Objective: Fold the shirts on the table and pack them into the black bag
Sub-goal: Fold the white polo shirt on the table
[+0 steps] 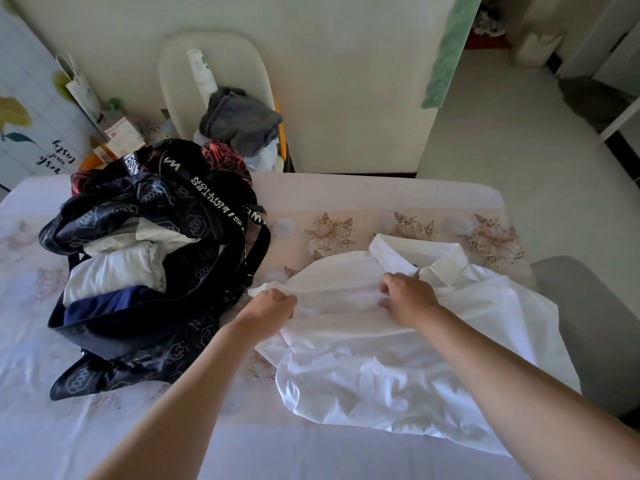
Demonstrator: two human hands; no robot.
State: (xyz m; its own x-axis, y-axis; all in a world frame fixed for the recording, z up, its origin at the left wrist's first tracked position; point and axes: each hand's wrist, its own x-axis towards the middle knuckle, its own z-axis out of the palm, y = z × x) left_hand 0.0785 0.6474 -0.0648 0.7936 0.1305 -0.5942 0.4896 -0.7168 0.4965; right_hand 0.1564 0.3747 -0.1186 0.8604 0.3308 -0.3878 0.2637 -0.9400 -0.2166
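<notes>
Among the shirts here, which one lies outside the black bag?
The white collared shirt lying on the flower-patterned table; the left hand and right hand grip it. The white garments and navy garment sit inside the black printed bag.

Bag left of shirt on table

Two bare forearms, uncovered along all their visible length, end in bare hands: the left hand at the left edge of the white shirt, the right hand just below its collar.
</notes>
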